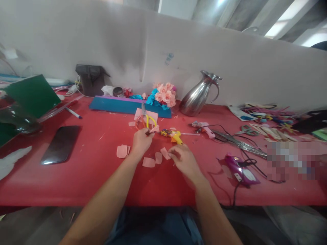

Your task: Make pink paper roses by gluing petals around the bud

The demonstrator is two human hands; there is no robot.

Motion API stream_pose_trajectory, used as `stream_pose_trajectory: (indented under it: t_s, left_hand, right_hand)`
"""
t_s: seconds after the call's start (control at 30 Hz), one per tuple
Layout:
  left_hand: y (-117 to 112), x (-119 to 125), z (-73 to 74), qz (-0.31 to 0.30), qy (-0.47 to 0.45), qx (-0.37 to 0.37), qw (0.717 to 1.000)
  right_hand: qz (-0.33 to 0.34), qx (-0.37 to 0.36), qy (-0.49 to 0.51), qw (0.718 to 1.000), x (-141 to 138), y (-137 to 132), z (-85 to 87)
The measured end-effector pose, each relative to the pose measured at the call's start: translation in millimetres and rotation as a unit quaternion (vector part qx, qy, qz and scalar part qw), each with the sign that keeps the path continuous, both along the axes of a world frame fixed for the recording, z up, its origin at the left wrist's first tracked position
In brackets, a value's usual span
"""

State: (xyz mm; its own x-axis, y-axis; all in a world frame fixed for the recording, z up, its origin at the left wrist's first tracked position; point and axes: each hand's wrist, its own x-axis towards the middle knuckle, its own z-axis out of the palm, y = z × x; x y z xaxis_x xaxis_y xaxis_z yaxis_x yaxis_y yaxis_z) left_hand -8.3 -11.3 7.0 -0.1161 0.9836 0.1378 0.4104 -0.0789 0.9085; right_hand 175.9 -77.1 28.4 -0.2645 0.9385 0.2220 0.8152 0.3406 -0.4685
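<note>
My left hand (141, 140) is closed in a pinch around a small dark stem with a bit of pink paper at its tip, just in front of the yellow-handled scissors (145, 117). Fingers curled, my right hand (184, 160) pinches a pink paper petal (165, 153) lying on the red table (102, 177). More pink petals (152, 160) lie between my hands, and another (123, 151) sits left of my left wrist. A yellow glue gun (172, 134) lies just beyond my right hand.
A black phone (61, 144) lies at left. A steel jug (198, 95), paper flowers (163, 95) and a blue box (125, 105) stand at the back. A purple glue gun (240, 170) with cables, a pink one (204, 128), wires and craft scraps fill the right side.
</note>
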Motion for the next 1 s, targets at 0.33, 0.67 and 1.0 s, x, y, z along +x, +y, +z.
stream_pose_trajectory:
  t_s: [0.33,0.67,1.0]
  left_hand:
    - [-2.5,1.1,2.1,0.004,-0.018,0.016,1.000]
    - [-2.2,1.2,3.8,-0.002,-0.005,0.002,1.000]
    - [-6.5,12.7,1.5,-0.130,-0.115,-0.077,0.982]
  right_hand:
    - [0.007,-0.002,-0.110,0.994,-6.6,-0.5,-8.1]
    - [-0.015,0.024,-0.066,0.997,-7.2,-0.4,-10.1]
    - [-0.033,0.064,-0.029,0.997,-7.7,-1.4,-5.3]
